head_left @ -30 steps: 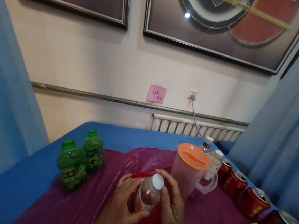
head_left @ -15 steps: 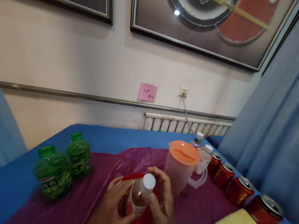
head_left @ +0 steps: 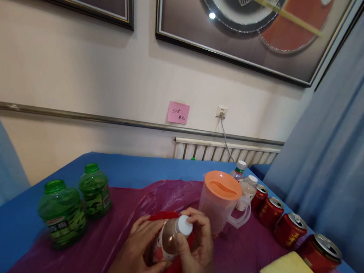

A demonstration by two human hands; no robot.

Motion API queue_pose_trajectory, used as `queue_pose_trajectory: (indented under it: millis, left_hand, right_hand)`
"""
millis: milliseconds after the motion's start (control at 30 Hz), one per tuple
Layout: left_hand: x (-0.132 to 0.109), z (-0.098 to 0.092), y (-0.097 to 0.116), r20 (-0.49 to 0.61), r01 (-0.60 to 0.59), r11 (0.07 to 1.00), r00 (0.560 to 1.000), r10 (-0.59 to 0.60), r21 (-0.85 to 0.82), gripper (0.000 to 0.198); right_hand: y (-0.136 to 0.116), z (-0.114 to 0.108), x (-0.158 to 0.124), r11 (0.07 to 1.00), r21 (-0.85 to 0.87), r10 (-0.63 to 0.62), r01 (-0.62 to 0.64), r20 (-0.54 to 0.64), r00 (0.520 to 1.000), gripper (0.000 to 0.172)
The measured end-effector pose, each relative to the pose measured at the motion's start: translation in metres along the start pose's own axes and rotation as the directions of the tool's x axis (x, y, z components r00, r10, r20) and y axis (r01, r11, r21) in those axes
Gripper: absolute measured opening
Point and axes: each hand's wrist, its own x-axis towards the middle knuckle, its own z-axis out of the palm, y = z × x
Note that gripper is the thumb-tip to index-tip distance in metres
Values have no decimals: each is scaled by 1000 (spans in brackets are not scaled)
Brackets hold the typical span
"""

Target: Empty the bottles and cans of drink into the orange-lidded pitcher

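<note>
1. Worktop [head_left: 142,171], blue-covered, spanning the lower half of the frame.
2. Purple sheet [head_left: 127,207], spread over it from lower left to lower right.
3. Orange-lidded pitcher [head_left: 214,213], upright, right of centre, just beyond the right hand [head_left: 197,248].
4. Left hand [head_left: 138,250], bottom centre, wrapped around the body of the clear bottle.
5. Two green bottles [head_left: 62,217], uncapped, upright, lower left.
6. Clear bottle [head_left: 169,239], bottom centre between both hands, leaning rightward.
7. Four red cans [head_left: 290,231], in a row, lower right.
8. White cap [head_left: 184,225], on the clear bottle, gripped by the right hand's thumb and fingers.
</note>
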Motion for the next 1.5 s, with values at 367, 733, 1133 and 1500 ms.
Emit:
queue_pose_trajectory:
  millis: [367, 733, 1133, 1500]
  left_hand:
    - [-3, -1, 4, -129, 135, 980, 980, -154, -148, 62]
    - [-8, 5, -8, -71, 173, 898, 973, -220, -404, 64]
    - [5, 2, -10, -161, 184, 939, 958, -238, -291, 41]
    - [4, 7, -17, -165, 203, 938, 953, -255, -281, 38]
  right_hand:
    - [-4, 5, -3, 977, -14, 209, -212, 242, 948, 71]
    - [-31, -75, -2, 918, -367, 133, -149, -67, 989, 62]
    - [8, -248, 76, 360, -847, 50, -392, -402, 914, 65]
    - [53, -255, 92, 313, -895, 26, -318, -326, 945, 73]
